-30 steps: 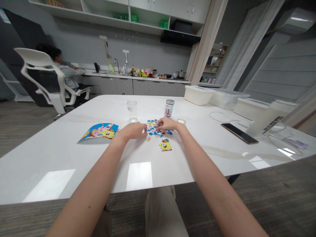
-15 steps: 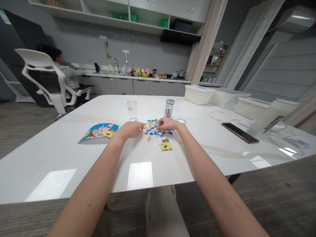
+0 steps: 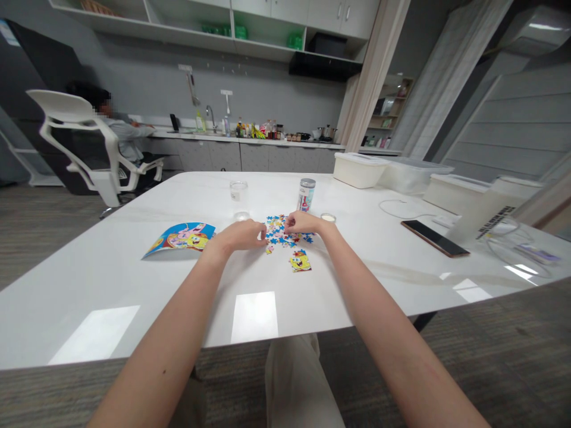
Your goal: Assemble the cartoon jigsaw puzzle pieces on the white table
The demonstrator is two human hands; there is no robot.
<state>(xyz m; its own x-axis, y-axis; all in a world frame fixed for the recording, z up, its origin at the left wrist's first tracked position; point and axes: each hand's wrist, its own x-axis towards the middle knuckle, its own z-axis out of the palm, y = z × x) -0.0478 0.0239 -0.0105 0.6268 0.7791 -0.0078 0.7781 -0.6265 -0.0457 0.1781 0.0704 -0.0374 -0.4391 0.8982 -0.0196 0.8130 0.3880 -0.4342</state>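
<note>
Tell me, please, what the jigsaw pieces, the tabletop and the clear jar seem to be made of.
Jigsaw pieces: probably cardboard, thin with coloured print; finish too small to judge. Tabletop: glossy white, mirroring bright light patches; perhaps stone or glass. Clear jar: see-through, shiny; plastic or glass, unclear.

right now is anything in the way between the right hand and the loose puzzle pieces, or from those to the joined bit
Nothing visible is. The right hand is at the loose puzzle pieces; the joined bit lies on their near side, and the can stands beyond the hand.
</note>
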